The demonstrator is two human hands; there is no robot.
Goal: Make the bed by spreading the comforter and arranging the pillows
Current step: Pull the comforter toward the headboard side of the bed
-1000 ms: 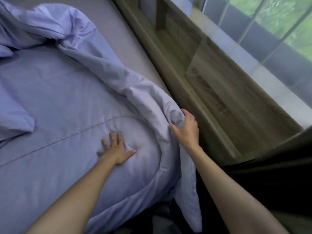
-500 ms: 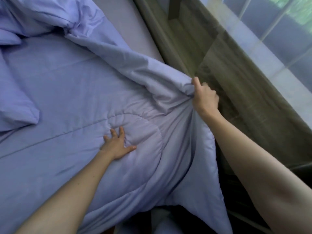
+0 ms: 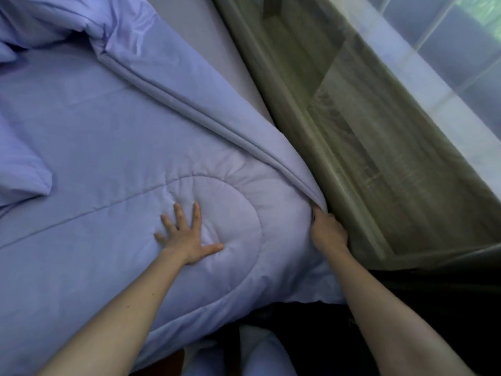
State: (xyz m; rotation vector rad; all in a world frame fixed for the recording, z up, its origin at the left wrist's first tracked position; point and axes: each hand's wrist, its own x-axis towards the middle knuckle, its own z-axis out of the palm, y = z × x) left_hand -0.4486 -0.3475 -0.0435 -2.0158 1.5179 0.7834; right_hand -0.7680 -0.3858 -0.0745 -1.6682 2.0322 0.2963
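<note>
A lilac quilted comforter (image 3: pixel 103 137) covers most of the bed, with a long fold running from the upper left down to the near right corner. My left hand (image 3: pixel 187 237) lies flat on it, fingers spread, pressing beside a curved stitch line. My right hand (image 3: pixel 326 232) is closed around the comforter's right edge at the mattress side, against the wooden bed frame (image 3: pixel 333 169). A folded lilac piece, perhaps a pillow corner (image 3: pixel 24 175), pokes in at the left; I cannot tell which. The comforter is still bunched at the top left.
A strip of bare grey sheet (image 3: pixel 206 47) shows along the right side of the mattress. Beyond the wooden frame there is a pale ledge and a window with railing (image 3: pixel 444 58). The floor below the near corner is dark.
My right hand has brought the lifted comforter edge down and toward the bed's right side, so the fold now lies flatter. My left hand has stayed pressed in place.
</note>
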